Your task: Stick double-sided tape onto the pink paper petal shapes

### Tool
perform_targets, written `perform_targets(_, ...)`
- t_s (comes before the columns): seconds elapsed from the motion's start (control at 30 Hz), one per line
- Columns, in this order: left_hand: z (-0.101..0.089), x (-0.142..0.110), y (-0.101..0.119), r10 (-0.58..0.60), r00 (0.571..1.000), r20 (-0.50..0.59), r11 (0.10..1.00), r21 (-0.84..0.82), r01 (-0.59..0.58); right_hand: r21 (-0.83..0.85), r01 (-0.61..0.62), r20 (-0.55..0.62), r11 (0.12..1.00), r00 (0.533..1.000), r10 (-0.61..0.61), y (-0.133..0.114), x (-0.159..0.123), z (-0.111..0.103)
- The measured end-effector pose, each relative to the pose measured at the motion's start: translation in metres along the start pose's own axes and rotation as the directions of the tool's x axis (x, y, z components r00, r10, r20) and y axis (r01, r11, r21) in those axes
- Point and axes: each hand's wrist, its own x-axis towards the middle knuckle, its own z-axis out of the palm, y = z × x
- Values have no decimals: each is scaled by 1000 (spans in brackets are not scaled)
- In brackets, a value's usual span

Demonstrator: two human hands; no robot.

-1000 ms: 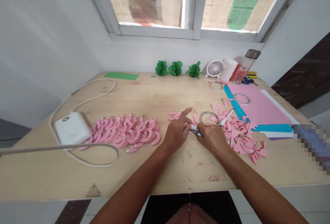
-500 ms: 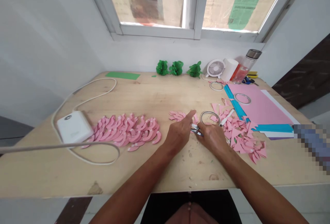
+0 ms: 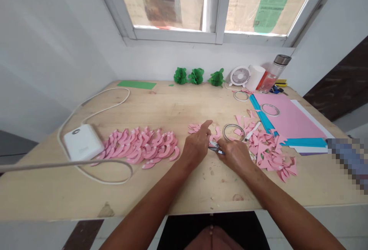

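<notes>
My left hand (image 3: 196, 142) is closed near the middle of the table, its index finger raised and pointing forward. What its other fingers pinch is hidden. My right hand (image 3: 235, 153) is wrapped round a small silver two-armed metal tool (image 3: 213, 145), which points left to the left fingertips; its handle end is covered, so I cannot tell its exact kind. Just beyond both hands lie small pink paper pieces (image 3: 194, 128). A silver ring (image 3: 224, 134) lies past my right hand. Pink paper scraps (image 3: 263, 154) are heaped to the right, with a white-handled tool (image 3: 253, 131) among them.
Curved pink paper strips (image 3: 138, 146) lie in rows at left beside a white power bank (image 3: 83, 142) and its cable. Green paper figures (image 3: 197, 76), a small fan (image 3: 240, 76) and a bottle (image 3: 276, 74) stand along the wall. Coloured sheets (image 3: 299, 121) lie at right.
Both hands have shifted slightly left. The metal tool's arms now appear closer together and lower, between the hands. More of the pink pieces behind my left hand shows.
</notes>
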Motion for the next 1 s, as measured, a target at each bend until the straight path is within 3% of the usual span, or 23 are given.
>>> perform_targets(0.13,-7,4,-1,-96,995,36,981,-168,101,11,-43,-16,999,999,43,3,2,2)
perform_targets(0.4,-11,6,2,-86,983,165,948,-290,131,-15,-43,-34,999,999,42,2,2,3)
perform_targets(0.73,-4,3,1,-33,993,116,975,-215,57,-5,-31,-53,999,998,31,4,3,7)
perform_targets(1.0,3,-2,-3,143,988,60,989,-34,-141,-8,-23,-57,1000,998,23,4,3,7)
